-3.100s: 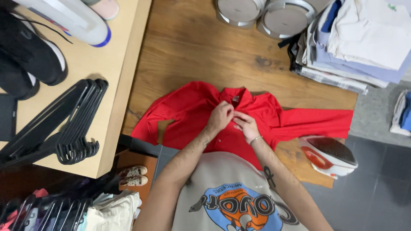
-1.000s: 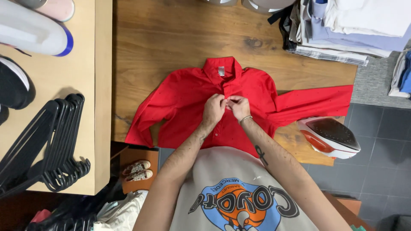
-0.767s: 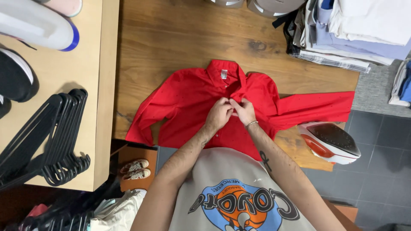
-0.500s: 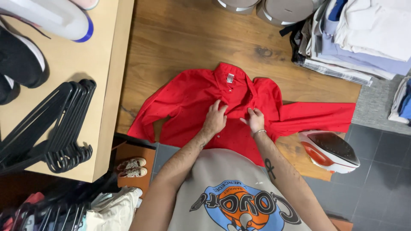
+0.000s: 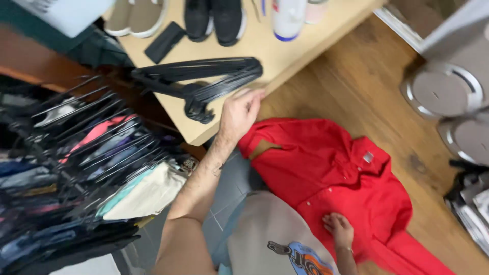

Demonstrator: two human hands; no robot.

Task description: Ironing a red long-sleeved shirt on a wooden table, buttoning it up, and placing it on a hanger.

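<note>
**Left hand at the hangers, right hand on the shirt**

The left hand (image 5: 239,109) stretches out to the pale counter (image 5: 285,56), fingers loosely spread and holding nothing, fingertips just touching the near end of the stack of black hangers (image 5: 204,81). The stack's long axis runs away to the left from that hand, hooks hanging over the counter edge. The right hand (image 5: 338,229) is well apart from the hangers, resting flat on the red shirt (image 5: 336,173), which lies spread on the wooden counter (image 5: 356,81) beside it.
</note>
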